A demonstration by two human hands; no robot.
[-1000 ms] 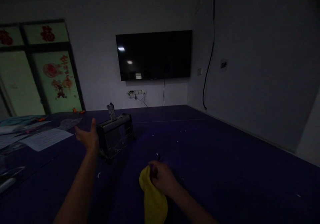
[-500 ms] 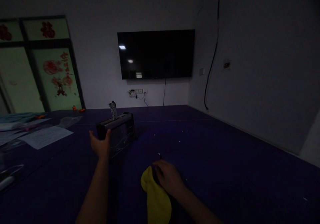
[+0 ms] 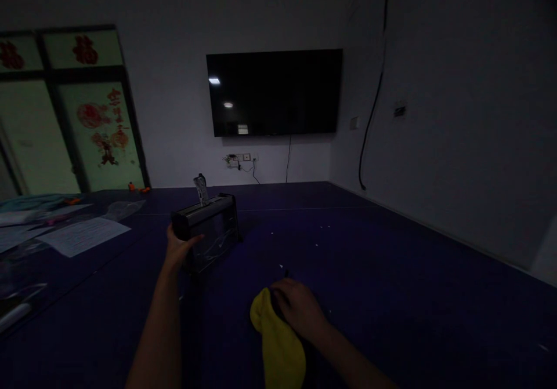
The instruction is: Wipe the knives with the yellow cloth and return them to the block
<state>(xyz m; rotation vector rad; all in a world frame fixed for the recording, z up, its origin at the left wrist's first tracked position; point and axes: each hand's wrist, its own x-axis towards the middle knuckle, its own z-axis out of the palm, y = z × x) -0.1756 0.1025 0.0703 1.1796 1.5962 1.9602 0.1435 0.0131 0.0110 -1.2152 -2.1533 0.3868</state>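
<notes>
My left hand (image 3: 177, 250) grips the near left end of a box (image 3: 213, 235) with a dark frame, clear sides and a slotted top. Its thumb lies across the front face and the other fingers go behind the end. A patterned, pale strip with a dark tip (image 3: 201, 191) sticks up from the slot. My right hand (image 3: 300, 308) is low on the table with its fingers curled, right beside a yellow cloth (image 3: 281, 345). A small dark tip (image 3: 286, 273) shows just beyond its knuckles; what the fingers hold is too dark to tell.
Small white scraps (image 3: 316, 244) are scattered on the dark blue table (image 3: 365, 250). Printed sheets (image 3: 85, 235) and clear plastic (image 3: 124, 208) lie at left, with orange items (image 3: 141, 188) at the far edge. A wall-mounted television (image 3: 274, 93) hangs beyond the table.
My left hand has closed around the end of the box, its thumb moving from upright to across the front. The right hand and cloth hardly differ; the view has shifted slightly.
</notes>
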